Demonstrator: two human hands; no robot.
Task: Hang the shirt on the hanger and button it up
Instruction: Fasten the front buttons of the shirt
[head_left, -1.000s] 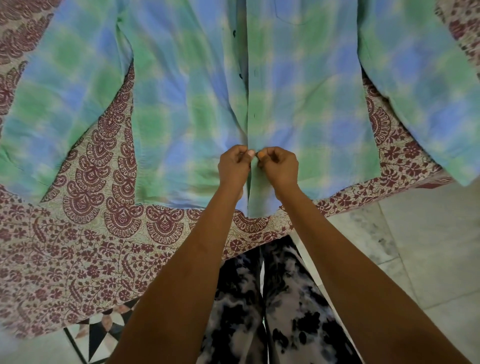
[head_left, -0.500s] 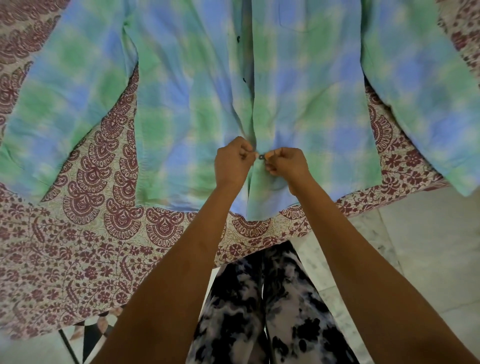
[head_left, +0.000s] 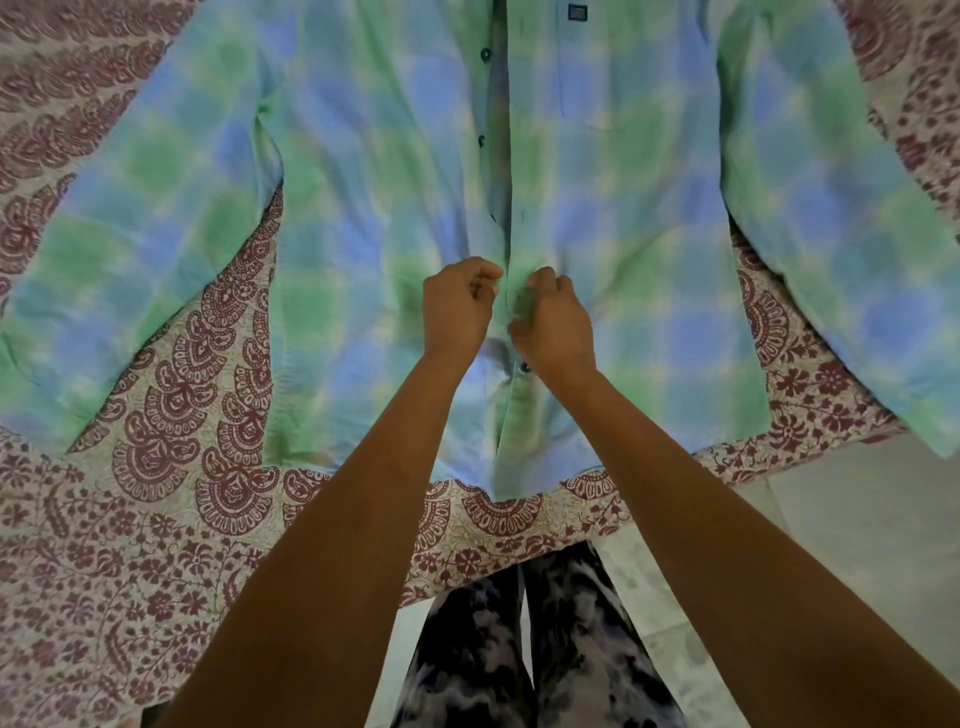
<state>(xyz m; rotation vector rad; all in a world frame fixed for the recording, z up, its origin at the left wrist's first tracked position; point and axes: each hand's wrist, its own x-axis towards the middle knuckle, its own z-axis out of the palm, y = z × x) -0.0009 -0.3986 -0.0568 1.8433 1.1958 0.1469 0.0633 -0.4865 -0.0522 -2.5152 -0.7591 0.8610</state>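
Your limp, light green-and-blue checked cotton shirt (head_left: 363, 208) lies flat on the maroon paisley bedsheet (head_left: 156, 519), hem near its front edge. It will likely bunch, so hold the placket, which your left hand (head_left: 457, 317) and right hand (head_left: 556, 327) each pinch below a small dark button (head_left: 493, 218).

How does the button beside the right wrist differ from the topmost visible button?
The lower button sits through the overlapping front edge of the shirt, done up; the top button lies on an exposed edge, undone. The lower button is close by the right hand; the top button is far above it. Both are small, dark and round.
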